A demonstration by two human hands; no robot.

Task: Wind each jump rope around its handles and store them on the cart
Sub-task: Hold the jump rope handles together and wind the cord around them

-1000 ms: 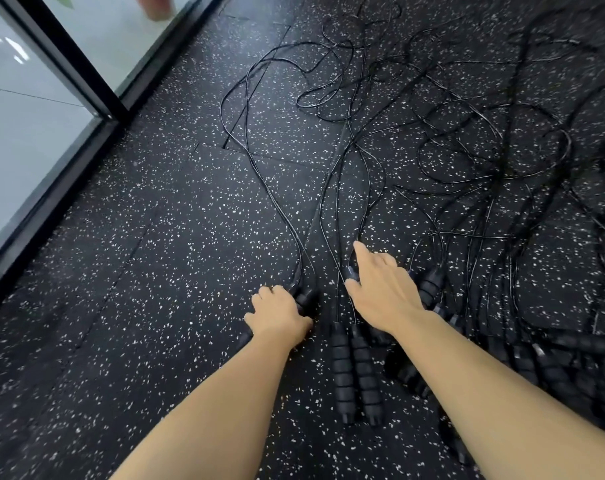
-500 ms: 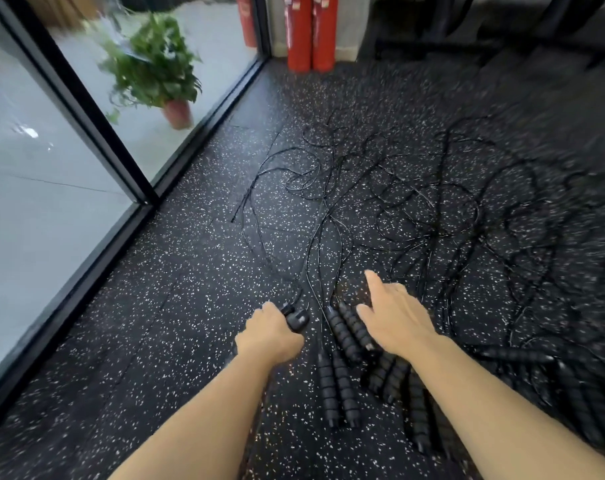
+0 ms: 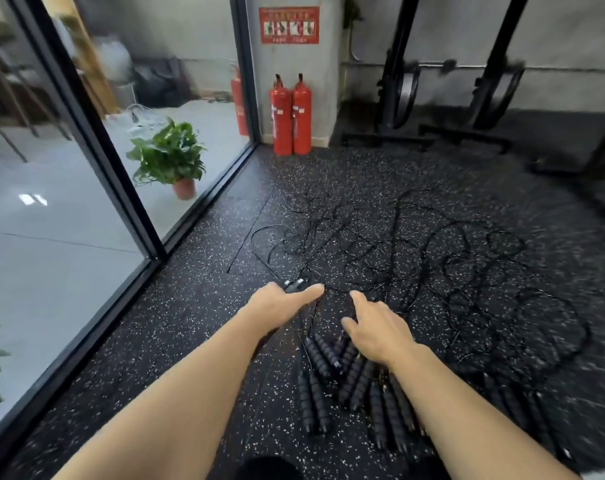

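Several black jump ropes (image 3: pixel 415 258) lie tangled on the speckled rubber floor, their ribbed handles (image 3: pixel 332 382) grouped near me. My left hand (image 3: pixel 280 303) grips a pair of handles (image 3: pixel 295 285) lifted off the floor, only their tips showing above the knuckles, with thin cords trailing from them. My right hand (image 3: pixel 377 329) hovers above the handle pile with fingers relaxed and spread, holding nothing. No cart is in view.
A glass wall with a black frame (image 3: pixel 97 161) runs along the left. Two red fire extinguishers (image 3: pixel 290 116) stand at the corner pillar. Black rack uprights (image 3: pixel 398 81) stand at the back right. A potted plant (image 3: pixel 171 157) sits behind the glass.
My view has tilted up from the floor to the room. My left hand has lifted the handle pair off the floor. My right hand has left the handles and risen.
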